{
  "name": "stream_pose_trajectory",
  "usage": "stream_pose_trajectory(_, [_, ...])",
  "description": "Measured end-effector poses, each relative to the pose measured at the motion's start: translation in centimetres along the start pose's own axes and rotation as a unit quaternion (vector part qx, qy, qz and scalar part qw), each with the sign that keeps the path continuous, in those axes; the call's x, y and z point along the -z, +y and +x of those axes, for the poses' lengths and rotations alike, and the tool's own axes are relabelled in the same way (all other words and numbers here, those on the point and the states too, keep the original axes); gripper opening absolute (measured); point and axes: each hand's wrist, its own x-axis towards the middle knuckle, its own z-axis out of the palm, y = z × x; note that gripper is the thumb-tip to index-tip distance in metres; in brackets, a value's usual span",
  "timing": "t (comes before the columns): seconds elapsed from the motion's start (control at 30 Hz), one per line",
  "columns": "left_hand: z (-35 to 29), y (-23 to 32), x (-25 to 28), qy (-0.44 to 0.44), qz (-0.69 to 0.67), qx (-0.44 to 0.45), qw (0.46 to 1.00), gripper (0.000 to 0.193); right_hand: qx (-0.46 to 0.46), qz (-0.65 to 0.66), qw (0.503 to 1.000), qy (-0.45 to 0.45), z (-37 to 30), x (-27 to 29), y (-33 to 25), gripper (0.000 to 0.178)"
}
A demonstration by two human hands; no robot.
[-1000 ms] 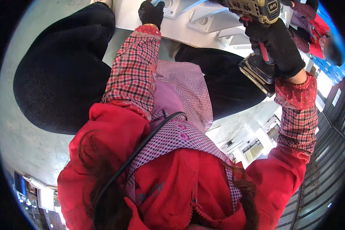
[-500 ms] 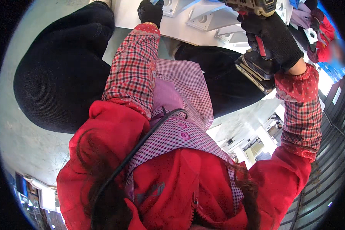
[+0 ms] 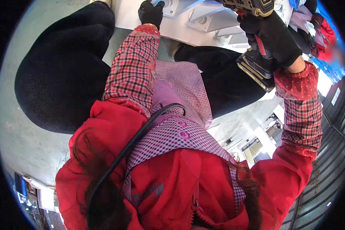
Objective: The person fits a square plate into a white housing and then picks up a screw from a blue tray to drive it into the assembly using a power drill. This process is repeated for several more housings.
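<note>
My right hand [image 3: 276,40], in a black knit glove, is wrapped round the grip of a cordless drill [image 3: 257,65]. Its body reaches the top edge of the picture, where the tip is cut off; the battery block is at the lower end. At the top, left of the drill, my left hand [image 3: 151,14] in a black glove has its fingers curled at the edge of a white panel [image 3: 128,15]. What those fingers hold, if anything, is hidden. Beside it, white angled brackets [image 3: 201,22] with round holes stand in a row on the panel.
My black-clad knees [image 3: 61,73] spread on both sides below the panel. A dark cable [image 3: 132,143] crosses my chest. At the far right another person [image 3: 327,32] in red sits near blue sheeting [image 3: 331,71]. A ribbed dark surface [image 3: 322,184] lies at the lower right.
My right hand and the drill have shifted very slightly. My left hand stays at almost the same place. The person at the far right has moved a little.
</note>
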Motion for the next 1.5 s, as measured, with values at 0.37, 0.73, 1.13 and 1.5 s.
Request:
stream_pose_trajectory(0.37, [0.0, 0.1, 0.8, -0.005, 0.02, 0.023, 1.0, 0.045, 0.006, -0.048, 0.999, -0.016, 0.3, 0.2, -0.7, 0.018])
stream_pose_trajectory(0.73, [0.4, -1.8, 0.9, 0.005, 0.13, -0.067, 0.989, 0.036, 0.027, -0.104, 0.994, -0.001, 0.6, -0.2, -1.0, 0.016])
stream_pose_trajectory(1.13, [1.7, -0.3, 1.5, -0.034, 0.131, -0.078, 0.988, 0.038, 0.235, -0.235, 0.922, 0.2, 1.2, -1.1, -4.5, 0.027])
stream_pose_trajectory(1.5, [0.1, -1.5, 2.1, 0.026, -0.016, 0.033, 0.999, 0.048, 0.22, -0.21, 0.952, 0.016, 2.4, -0.9, -3.2, 0.027])
